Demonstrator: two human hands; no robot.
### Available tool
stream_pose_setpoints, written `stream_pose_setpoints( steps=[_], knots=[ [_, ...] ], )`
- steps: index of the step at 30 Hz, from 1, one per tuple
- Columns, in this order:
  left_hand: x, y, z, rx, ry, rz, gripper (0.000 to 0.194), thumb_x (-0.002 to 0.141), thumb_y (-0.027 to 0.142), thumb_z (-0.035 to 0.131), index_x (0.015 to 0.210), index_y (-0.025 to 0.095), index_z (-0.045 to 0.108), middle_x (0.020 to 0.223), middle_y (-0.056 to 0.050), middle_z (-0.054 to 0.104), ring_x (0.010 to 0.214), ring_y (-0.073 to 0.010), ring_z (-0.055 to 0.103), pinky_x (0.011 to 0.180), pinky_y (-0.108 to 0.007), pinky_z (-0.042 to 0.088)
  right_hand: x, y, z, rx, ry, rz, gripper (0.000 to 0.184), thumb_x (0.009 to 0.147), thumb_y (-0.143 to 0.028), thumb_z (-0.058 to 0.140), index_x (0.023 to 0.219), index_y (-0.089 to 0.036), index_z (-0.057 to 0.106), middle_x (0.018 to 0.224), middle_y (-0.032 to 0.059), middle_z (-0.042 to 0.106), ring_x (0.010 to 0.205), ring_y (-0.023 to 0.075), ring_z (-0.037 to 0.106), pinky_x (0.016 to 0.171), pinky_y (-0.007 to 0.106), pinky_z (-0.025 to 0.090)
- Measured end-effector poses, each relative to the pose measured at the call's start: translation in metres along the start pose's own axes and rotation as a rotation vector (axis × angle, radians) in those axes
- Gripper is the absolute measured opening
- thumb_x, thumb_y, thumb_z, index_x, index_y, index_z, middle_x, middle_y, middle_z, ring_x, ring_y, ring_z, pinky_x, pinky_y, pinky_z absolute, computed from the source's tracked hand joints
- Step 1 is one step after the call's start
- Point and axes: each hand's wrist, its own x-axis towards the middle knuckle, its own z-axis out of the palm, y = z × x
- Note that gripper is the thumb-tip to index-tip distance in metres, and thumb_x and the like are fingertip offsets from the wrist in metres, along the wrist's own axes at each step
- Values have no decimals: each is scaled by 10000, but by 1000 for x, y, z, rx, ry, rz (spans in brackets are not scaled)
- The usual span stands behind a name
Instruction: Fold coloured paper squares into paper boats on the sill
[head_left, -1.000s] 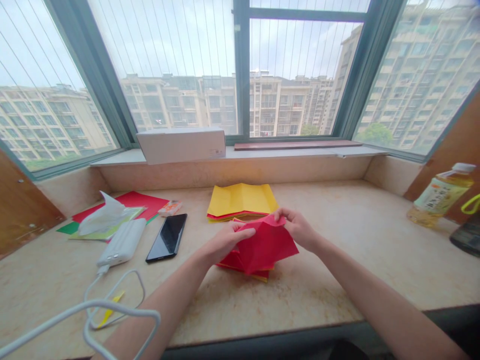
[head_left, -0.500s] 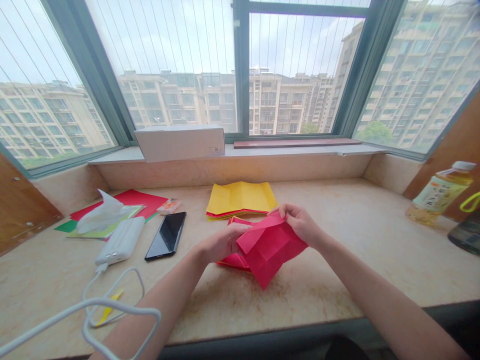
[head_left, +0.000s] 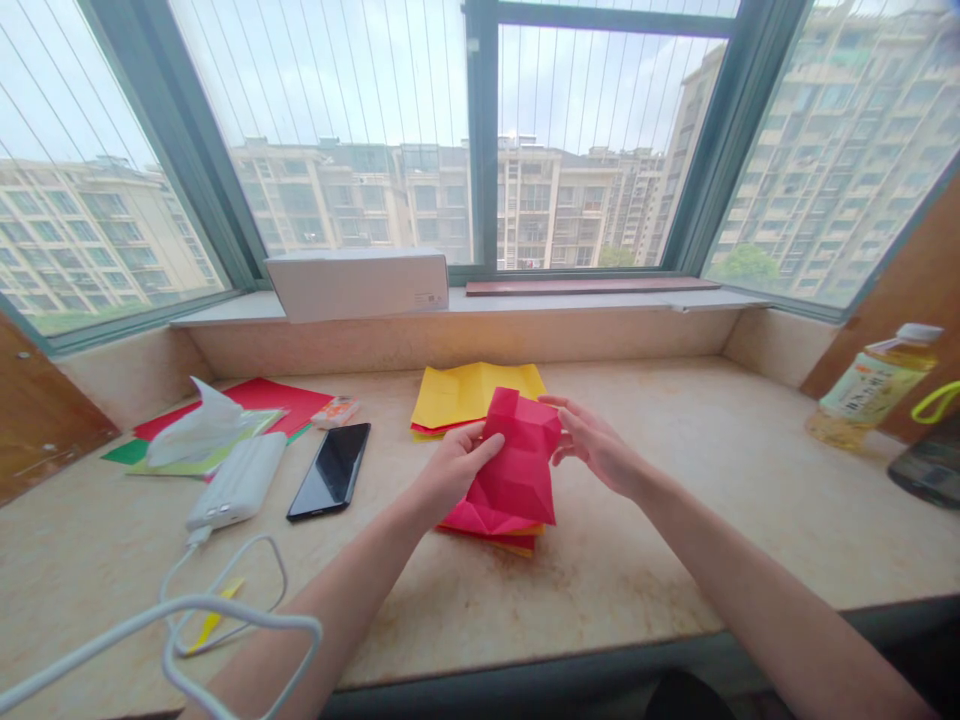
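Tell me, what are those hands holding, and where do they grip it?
The left hand pinches a folded red paper at its upper left edge. The right hand is open beside the paper's right edge, fingertips at or near it; contact cannot be told.

No writing can be read. The bottle (head_left: pixel 870 390) carries a label and the white box (head_left: pixel 358 284) a small sticker near its right end, but the print on both is too small to make out.
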Motion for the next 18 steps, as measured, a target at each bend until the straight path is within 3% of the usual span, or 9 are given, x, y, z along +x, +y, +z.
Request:
stream_pose_setpoints(
  steps=[2, 5, 10, 13, 18],
  knots=[
    [4, -2, 0, -39, 98, 70, 389, 781, 388, 759, 1073, 143, 682, 932, -94, 749, 813, -219, 705, 778, -322, 547, 1, 0, -1, 10, -44, 47, 539, 864, -499, 648, 1302, -222, 500, 920, 48, 722, 713, 152, 667, 621, 259, 511],
    [5, -5, 1, -57, 113, 91, 420, 760, 366, 777, 1101, 145, 672, 979, -107, 752, 831, -236, 715, 796, -345, 554, 1, 3, 4, 35, -32, 63, 685, 773, -403, 778, 1349, -230, 451, 1017, 68, 735, 785, 173, 699, 669, 272, 536],
    [0, -9, 1, 24, -62, 11, 441, 743, 376, 787, 1102, 137, 694, 992, -125, 748, 842, -257, 717, 729, -319, 555, 2, 6, 10, 97, 61, 52, 911, 663, -313, 861, 1419, -241, 357, 1012, 82, 757, 863, 245, 730, 761, 380, 583],
    [0, -14, 2, 48, -77, -58, 432, 776, 448, 742, 1061, 126, 708, 917, -126, 751, 776, -253, 718, 628, -286, 538, 2, 5, 12, 97, 70, 3, 851, 652, -304, 864, 1374, -244, 416, 1039, 82, 756, 888, 255, 732, 767, 389, 594],
    [8, -21, 5, -65, 102, 38, 439, 779, 484, 729, 1027, 121, 711, 883, -117, 756, 852, -280, 714, 725, -341, 558, 3, 10, 14, 27, 28, -20, 543, 711, -371, 817, 1184, -220, 596, 997, 67, 762, 867, 243, 733, 785, 401, 597]
  ],
)
